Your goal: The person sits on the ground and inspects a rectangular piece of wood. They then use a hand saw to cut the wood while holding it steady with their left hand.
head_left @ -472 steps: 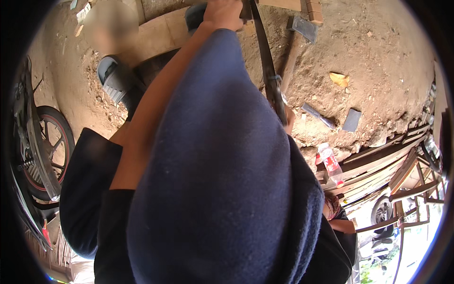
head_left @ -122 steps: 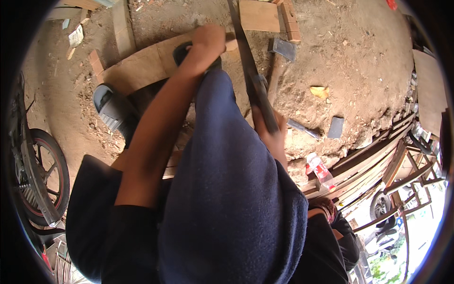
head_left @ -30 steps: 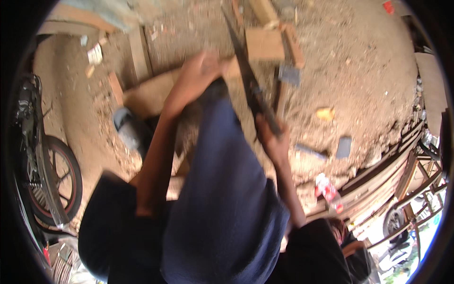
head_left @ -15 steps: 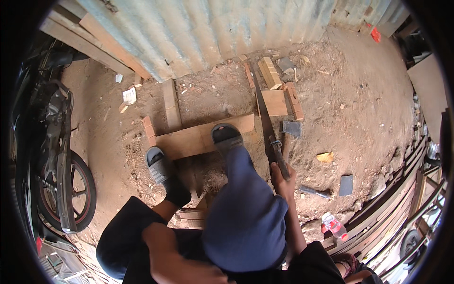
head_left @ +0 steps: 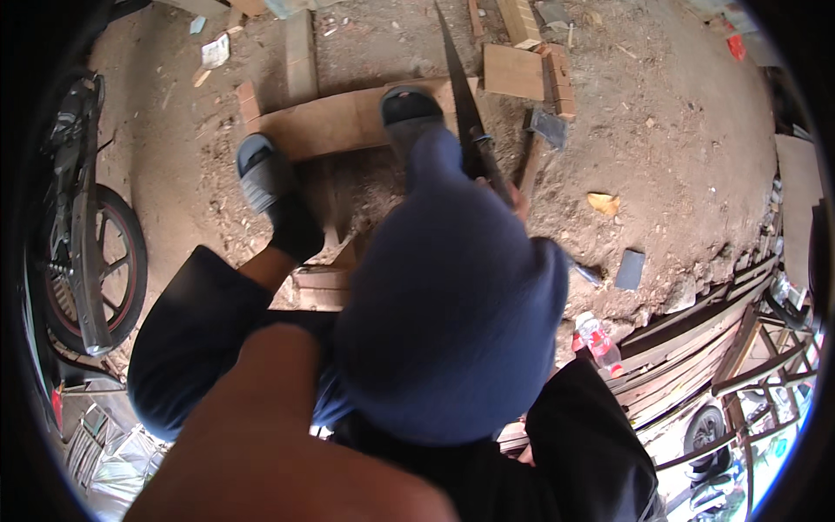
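Observation:
My right hand [head_left: 520, 204] grips the handle of a handsaw [head_left: 463, 97], its fingers partly hidden behind my raised right knee. The long dark blade points away from me, past the right end of a wooden board [head_left: 335, 120]. My right sandalled foot [head_left: 410, 106] rests on that board, and the left foot [head_left: 261, 172] is by its near left edge. Close to the camera, my bent left arm [head_left: 261, 409] fills the lower left, blurred; its hand does not show. Beside the saw lies a wooden-handled tool with a broad dark head [head_left: 548, 129].
Wood offcuts [head_left: 515, 71] lie beyond the saw's right side. A motorcycle [head_left: 87, 252] stands at the left. On the right are a dry leaf [head_left: 604, 204], a dark flat piece [head_left: 630, 270], a plastic bottle [head_left: 598, 343] and stacked planks [head_left: 687, 348].
My view has tipped down, so the ground and feet sit higher in the picture. My left arm has risen toward the camera. The right knee now covers more of the saw hand.

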Demonstrator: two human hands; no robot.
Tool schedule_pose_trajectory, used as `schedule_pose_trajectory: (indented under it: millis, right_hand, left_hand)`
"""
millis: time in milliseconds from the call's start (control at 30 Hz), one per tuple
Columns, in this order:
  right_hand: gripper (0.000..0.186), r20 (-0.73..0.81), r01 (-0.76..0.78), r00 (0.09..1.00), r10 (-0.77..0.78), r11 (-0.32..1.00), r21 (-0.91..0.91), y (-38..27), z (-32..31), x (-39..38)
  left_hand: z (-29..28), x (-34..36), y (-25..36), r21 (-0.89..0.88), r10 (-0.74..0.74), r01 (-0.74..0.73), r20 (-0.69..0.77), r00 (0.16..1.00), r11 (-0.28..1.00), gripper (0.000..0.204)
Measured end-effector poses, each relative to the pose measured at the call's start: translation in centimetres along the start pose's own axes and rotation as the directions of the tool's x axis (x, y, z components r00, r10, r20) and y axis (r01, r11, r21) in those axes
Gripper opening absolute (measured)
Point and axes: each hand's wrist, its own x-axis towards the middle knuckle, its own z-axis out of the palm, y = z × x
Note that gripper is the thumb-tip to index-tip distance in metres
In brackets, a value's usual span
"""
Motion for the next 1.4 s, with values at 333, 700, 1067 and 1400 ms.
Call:
schedule_pose_trajectory:
  millis: [333,700,1067,1400]
  right_hand:
    - [0.025,0.067,-0.067,0.995,0.073,0.993,-0.099,-1.6,-1.7,-0.3]
    - [0.024,-0.009,-0.101,0.995,0.101,0.992,-0.082,-0.5,-1.8,0.5]
    - [0.024,0.001,-0.037,0.999,0.038,0.988,-0.148,-0.6,-2.6,0.2]
    - [0.024,-0.035,-0.093,0.995,0.089,0.989,-0.115,-1.2,-2.5,-0.8]
  left_hand:
    - [-17.4,-2.0,-5.8,0.381,0.006,0.032,-0.097,0.995,0.924,0.019]
    - [-29.8,5.5,-27.1,0.672,-0.274,0.579,-0.729,0.627,-0.463,0.093]
    - [-31.2,5.1,-29.7,0.781,-0.009,0.474,-0.522,0.853,-0.407,0.033]
    - [-31.1,6.3,-30.1,0.696,-0.183,0.621,-0.705,0.685,-0.360,0.035]
